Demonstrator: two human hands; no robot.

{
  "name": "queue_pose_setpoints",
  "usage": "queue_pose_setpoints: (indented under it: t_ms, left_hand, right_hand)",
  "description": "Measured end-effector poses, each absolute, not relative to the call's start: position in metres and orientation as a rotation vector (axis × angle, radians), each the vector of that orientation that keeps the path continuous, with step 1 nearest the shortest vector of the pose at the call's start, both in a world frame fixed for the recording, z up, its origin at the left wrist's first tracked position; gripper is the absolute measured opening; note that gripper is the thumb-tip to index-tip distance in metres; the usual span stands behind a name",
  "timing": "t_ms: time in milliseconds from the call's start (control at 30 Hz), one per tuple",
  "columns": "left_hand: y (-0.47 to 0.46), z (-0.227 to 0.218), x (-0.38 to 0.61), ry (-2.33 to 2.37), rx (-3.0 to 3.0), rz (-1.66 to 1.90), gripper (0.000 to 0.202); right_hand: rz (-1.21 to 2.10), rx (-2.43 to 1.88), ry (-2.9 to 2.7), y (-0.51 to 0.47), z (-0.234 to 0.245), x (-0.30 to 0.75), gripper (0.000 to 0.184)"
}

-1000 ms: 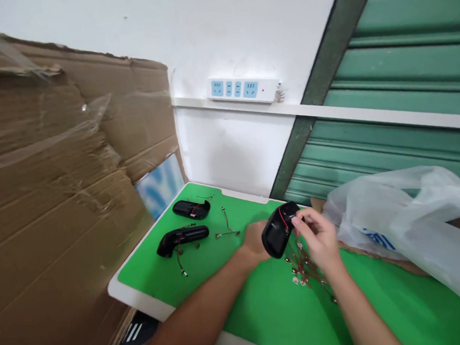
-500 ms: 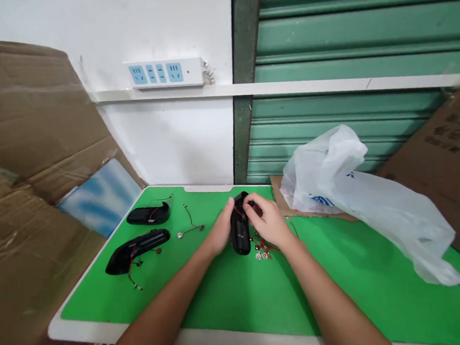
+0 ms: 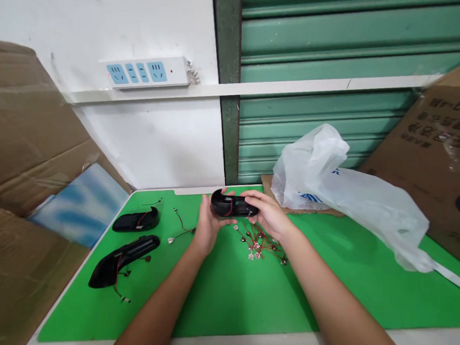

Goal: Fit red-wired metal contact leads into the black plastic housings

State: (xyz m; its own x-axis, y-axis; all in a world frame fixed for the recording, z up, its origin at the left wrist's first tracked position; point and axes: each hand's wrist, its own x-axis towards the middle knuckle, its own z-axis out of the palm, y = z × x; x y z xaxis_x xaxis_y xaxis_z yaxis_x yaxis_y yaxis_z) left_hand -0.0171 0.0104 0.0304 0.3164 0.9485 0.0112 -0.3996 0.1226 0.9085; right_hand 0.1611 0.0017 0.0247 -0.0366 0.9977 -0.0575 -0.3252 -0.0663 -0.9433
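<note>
Between my two hands is a black plastic housing [image 3: 238,206], a curved hollow shell with a red wire inside, held sideways above the green mat. My left hand [image 3: 208,226] grips its rounded, hooked end on the left. My right hand [image 3: 268,214] is closed round the other end. Just below lies a pile of small wired parts [image 3: 256,244] with red leads and little round pieces. To the left rest a shorter black housing [image 3: 129,222] and a longer black housing [image 3: 106,265], both with wires. A loose wired piece [image 3: 182,228] lies near my left hand.
The green mat [image 3: 208,305] covers a white-edged table. A white plastic bag [image 3: 357,190] sprawls on the right over flat cardboard. Cardboard boxes [image 3: 430,169] stand at both sides. A power strip [image 3: 148,73] is fixed to the wall behind.
The black housing has turned from upright to sideways. My right hand has moved from its upper part to its right end, uncovering more of the wire pile. The view has shifted right.
</note>
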Motion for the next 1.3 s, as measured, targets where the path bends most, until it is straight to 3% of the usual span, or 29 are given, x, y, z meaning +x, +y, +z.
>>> queue_pose_setpoints:
  t_ms: [167, 267, 400, 533, 767, 1000, 1300]
  left_hand:
    - [0.012, 0.032, -0.025, 0.653, 0.765, 0.594, 0.072]
    - [0.012, 0.03, -0.024, 0.679, 0.809, 0.464, 0.064]
    - [0.01, 0.028, -0.017, 0.739, 0.852, 0.669, 0.049]
    - [0.009, 0.026, -0.012, 0.766, 0.878, 0.88, 0.049]
    - [0.009, 0.024, -0.011, 0.698, 0.826, 0.875, 0.04]
    - [0.006, 0.023, -0.008, 0.754, 0.892, 0.89, 0.056]
    - [0.012, 0.014, -0.009, 0.791, 0.97, 0.958, 0.052]
  right_hand:
    - [1.235, -0.994, -1.172, -0.002, 0.031, 0.163, 0.035]
    - [1.135, -1.08, -1.273, -0.003, 0.031, 0.159, 0.035]
    - [0.931, -1.189, -1.3, -0.001, 0.026, 0.155, 0.037]
    - [0.993, -1.227, -1.237, 0.003, 0.02, 0.154, 0.039]
    - [0.963, -1.157, -1.132, 0.005, 0.016, 0.152, 0.032]
    - [0.566, -1.094, -1.254, -0.003, 0.019, 0.142, 0.01]
    - [0.348, -1.062, -1.58, -0.007, 0.018, 0.135, 0.022]
